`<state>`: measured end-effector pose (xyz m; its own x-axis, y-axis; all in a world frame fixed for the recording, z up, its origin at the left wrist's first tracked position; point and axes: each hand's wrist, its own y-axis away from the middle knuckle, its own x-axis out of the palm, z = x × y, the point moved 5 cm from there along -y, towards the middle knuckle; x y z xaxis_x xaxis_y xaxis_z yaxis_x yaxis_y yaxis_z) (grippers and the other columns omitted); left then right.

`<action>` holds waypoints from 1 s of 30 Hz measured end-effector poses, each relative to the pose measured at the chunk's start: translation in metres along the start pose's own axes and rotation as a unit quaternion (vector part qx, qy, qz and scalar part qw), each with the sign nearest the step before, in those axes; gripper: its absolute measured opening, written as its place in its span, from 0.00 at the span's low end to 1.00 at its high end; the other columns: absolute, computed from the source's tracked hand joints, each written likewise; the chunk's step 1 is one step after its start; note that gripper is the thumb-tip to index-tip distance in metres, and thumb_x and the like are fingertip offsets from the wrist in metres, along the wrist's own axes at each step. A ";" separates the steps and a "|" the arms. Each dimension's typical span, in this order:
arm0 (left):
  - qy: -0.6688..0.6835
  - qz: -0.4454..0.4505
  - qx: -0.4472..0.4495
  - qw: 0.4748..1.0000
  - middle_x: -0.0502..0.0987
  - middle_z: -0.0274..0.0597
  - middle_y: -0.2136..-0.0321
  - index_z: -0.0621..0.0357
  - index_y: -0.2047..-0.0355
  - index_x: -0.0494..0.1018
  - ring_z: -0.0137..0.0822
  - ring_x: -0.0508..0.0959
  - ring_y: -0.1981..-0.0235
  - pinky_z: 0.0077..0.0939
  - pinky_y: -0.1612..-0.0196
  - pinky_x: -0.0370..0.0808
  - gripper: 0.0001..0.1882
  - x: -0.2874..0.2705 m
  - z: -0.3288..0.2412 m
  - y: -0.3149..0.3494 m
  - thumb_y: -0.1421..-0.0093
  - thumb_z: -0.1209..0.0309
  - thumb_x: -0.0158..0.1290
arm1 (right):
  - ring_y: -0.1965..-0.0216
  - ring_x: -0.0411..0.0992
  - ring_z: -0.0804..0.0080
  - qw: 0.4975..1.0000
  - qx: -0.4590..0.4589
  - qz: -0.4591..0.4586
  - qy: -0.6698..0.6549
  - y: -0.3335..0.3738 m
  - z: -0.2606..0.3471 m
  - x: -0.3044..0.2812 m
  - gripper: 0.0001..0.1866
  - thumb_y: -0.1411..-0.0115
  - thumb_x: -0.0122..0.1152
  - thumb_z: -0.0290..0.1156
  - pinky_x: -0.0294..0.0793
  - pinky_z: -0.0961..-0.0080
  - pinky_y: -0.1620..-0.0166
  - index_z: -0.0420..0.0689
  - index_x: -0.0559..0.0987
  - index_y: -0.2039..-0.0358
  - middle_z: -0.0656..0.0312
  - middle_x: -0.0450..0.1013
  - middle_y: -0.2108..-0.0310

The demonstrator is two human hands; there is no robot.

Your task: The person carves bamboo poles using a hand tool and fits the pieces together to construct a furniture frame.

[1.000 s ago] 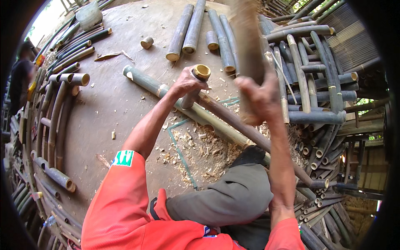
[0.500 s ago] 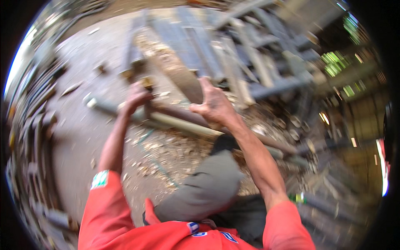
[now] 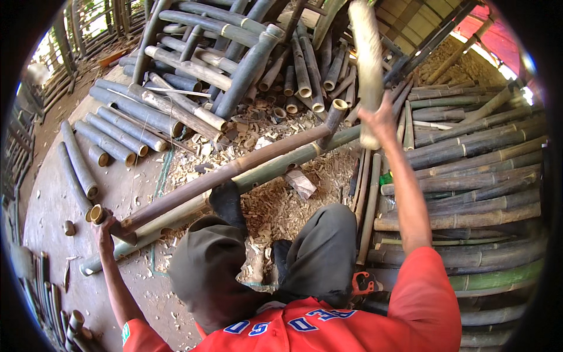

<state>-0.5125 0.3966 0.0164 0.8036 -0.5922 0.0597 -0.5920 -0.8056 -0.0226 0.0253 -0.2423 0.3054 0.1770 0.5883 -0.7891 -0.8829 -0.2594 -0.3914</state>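
My right hand (image 3: 380,122) is raised at the right, wrapped round the lower part of a pale, slightly blurred wooden club (image 3: 366,50) that points away from me. At the left, my left hand (image 3: 104,232) grips a short bamboo crosspiece (image 3: 96,213), its cut end showing above the fingers. That crosspiece joins one end of a long brown bamboo pole (image 3: 234,169); another short crosspiece (image 3: 333,122) stands at the far right end, near the club. Beneath the brown pole, a greenish bamboo pole (image 3: 272,171) lies diagonally. My dark-covered foot (image 3: 227,205) is against the poles.
Wood chips (image 3: 316,205) cover the ground around my feet. Stacked bamboo poles (image 3: 463,193) fill the right side. Cut bamboo lengths (image 3: 120,138) lie at the left, and a bamboo frame (image 3: 193,70) stands beyond. A saw's red handle (image 3: 365,283) is beside my right knee.
My view has swung to the right and steadied. My right hand has lifted the club, which was low near the poles. My left hand is still at the crosspiece.
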 end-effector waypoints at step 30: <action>-0.015 0.006 0.035 0.999 0.77 0.33 0.64 0.57 0.55 0.76 0.31 0.76 0.61 0.29 0.54 0.74 0.23 0.032 -0.041 0.015 0.55 0.72 0.64 | 0.43 0.72 0.39 0.908 0.416 0.028 0.040 0.337 -0.192 0.166 0.51 0.53 0.77 0.46 0.69 0.56 0.37 0.30 0.63 0.36 0.38 0.73 0.46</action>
<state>-0.4983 0.3666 0.0589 0.7980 -0.6019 0.0281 -0.5974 -0.7964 -0.0938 -0.1592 -0.3785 -0.0485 0.1243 0.5255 -0.8417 -0.9081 0.4020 0.1169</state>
